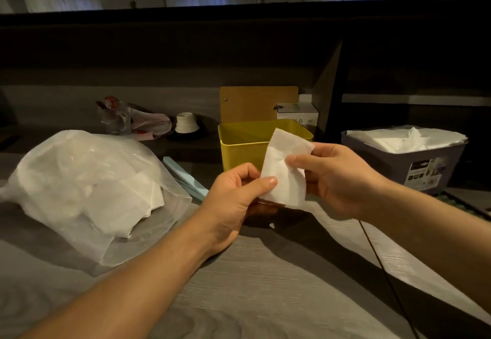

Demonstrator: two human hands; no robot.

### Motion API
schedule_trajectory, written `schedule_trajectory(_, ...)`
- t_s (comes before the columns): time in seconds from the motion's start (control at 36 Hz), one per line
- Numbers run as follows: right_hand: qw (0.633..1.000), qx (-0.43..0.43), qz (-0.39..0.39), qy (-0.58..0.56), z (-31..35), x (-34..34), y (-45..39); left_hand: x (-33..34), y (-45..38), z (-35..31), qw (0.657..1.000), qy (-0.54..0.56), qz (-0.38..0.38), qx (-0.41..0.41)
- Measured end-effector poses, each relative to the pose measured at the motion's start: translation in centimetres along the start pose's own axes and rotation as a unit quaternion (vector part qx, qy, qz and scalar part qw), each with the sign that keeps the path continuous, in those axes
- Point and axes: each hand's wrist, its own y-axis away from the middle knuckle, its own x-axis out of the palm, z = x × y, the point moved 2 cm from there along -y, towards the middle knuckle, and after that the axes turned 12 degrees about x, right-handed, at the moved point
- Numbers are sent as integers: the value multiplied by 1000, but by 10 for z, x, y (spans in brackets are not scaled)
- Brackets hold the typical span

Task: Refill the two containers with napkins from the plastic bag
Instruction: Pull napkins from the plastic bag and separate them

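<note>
We pinched one white napkin [285,168] between both hands, left hand [239,195] at its lower edge, right hand [337,179] at its side, just before the yellow container [244,147]. The plastic bag [87,187] of napkins lay left on the desk [265,285]; the grey container [414,168], already filled, carried a label too small to read.

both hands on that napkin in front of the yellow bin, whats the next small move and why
Probably carry the napkin forward and lower it into the yellow container. Both the left hand and right hand already pinch it just in front of that container, while the grey container looks full.
</note>
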Motion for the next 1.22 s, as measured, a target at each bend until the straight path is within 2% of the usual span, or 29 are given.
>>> schedule_trajectory(0.14, 995, -62, -33, 65, 46, 8, -13, 4, 1, -1, 995, -52, 86, 6)
schedule_trajectory(0.25, 989, -45, -53, 132, 89, 25, -51, 5, 1, 1, 990, -85, 111, 7)
schedule_trajectory(0.36, 967, 26, -76, 241, 102, 43, -88, 3, 2, 2, 987, -105, 123, 8)
schedule_trajectory(0.47, 940, 131, -52, 311, 94, 54, -111, 1, 0, 4, 987, -108, 121, 17)
schedule_trajectory(0.67, 935, 164, -54, 311, 91, 58, -124, -1, -3, 5, 987, -103, 124, 15)
schedule_trajectory(0.83, 944, 186, -11, 272, 91, 58, -118, -1, -2, 6, 986, -111, 127, 13)
schedule_trajectory(0.97, 918, 180, -7, 353, 84, 67, -120, 1, -2, 5, 986, -110, 127, 10)
schedule_trajectory(1.11, 871, 100, -29, 480, 85, 70, -121, 1, -2, 4, 985, -119, 129, 1)
schedule_trajectory(1.22, 851, 100, -39, 514, 90, 61, -120, 2, -2, 4, 983, -128, 134, 5)
